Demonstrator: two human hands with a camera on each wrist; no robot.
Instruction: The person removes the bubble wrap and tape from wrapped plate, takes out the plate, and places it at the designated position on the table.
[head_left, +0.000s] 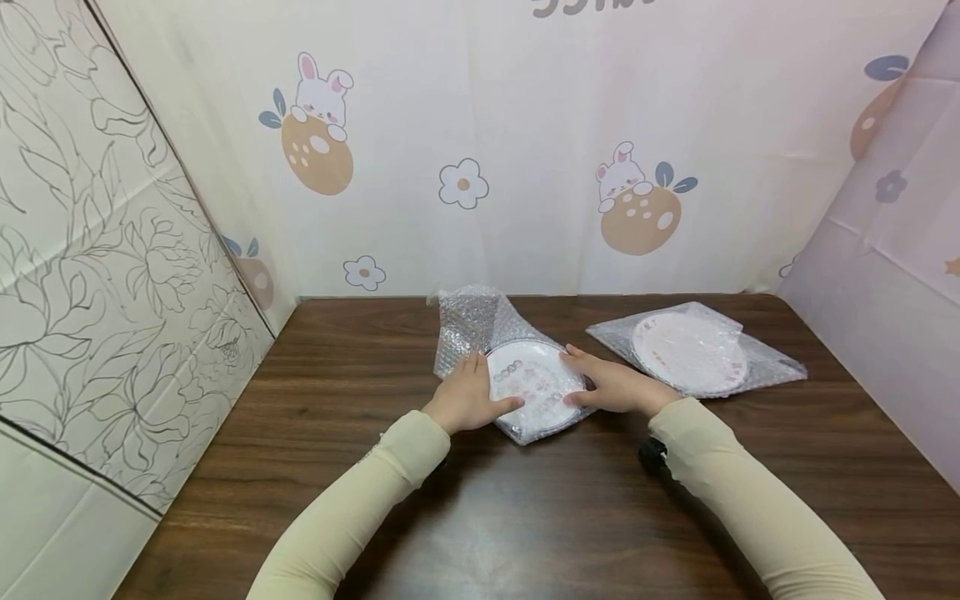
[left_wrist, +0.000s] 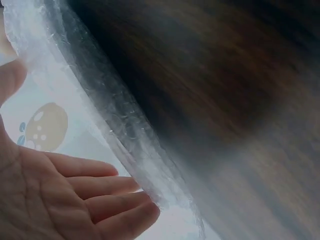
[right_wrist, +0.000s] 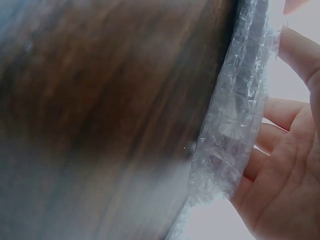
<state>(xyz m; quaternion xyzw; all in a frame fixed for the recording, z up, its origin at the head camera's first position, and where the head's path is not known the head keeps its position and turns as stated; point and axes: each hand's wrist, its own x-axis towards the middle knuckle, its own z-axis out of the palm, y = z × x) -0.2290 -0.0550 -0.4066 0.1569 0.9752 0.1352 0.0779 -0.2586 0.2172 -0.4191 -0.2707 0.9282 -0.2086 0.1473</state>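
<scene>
A round white plate (head_left: 531,385) with a printed pattern lies on the table in bubble wrap (head_left: 468,321), whose loose end spreads out behind it to the left. My left hand (head_left: 470,398) touches the plate's left side, thumb reaching toward the near rim. At the opposite side rests my right hand (head_left: 613,383), its thumb and forefinger on the wrapped rim. In the left wrist view, nearly straight fingers (left_wrist: 115,195) meet the wrapped edge. The right wrist view has the fingertips partly hidden behind the bubble wrap (right_wrist: 227,130).
Another plate (head_left: 686,350), enclosed in bubble wrap, lies to the right on the dark wooden table (head_left: 525,517). A printed curtain (head_left: 525,150) hangs along the back edge, and a flower-patterned panel (head_left: 97,208) stands on the left.
</scene>
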